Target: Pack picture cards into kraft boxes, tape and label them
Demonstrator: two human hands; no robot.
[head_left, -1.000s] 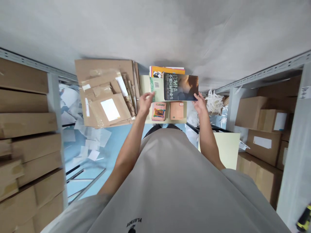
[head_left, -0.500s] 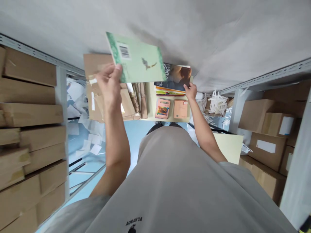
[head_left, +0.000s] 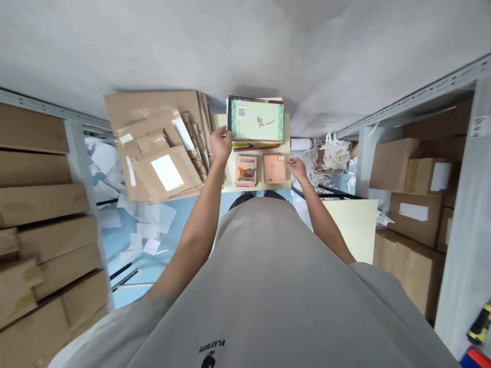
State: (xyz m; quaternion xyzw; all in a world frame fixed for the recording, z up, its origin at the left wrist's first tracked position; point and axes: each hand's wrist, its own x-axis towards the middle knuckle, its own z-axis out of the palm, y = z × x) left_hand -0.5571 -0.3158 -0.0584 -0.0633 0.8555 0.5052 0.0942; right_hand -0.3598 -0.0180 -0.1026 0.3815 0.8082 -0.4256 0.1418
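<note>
A light green book (head_left: 251, 122) with a barcode and a small bird picture lies flat on top of a book stack (head_left: 261, 145). My left hand (head_left: 221, 143) has its fingers closed at the lower left corner of the green book. Below the stack, two small piles sit side by side: a pink booklet (head_left: 246, 170) with a colourful picture frame on its cover, and a plain salmon-coloured booklet (head_left: 274, 170) with a red-edged label. My right hand (head_left: 297, 168) is at the right edge of the salmon booklet, its fingers stretched towards it and slightly apart.
Flattened cardboard (head_left: 153, 107) leans in layers left of the pale tabletop (head_left: 230, 180). White paper strips (head_left: 334, 156) and a white roll (head_left: 301, 144) are at right. Shelves of brown cartons (head_left: 53, 199) flank both sides; loose papers (head_left: 151, 245) lie low on the left. A grey wall stands behind.
My left hand has lowered the green book onto the stack, covering the dark book. My right hand has left the dark book and moved down to the salmon booklet.
</note>
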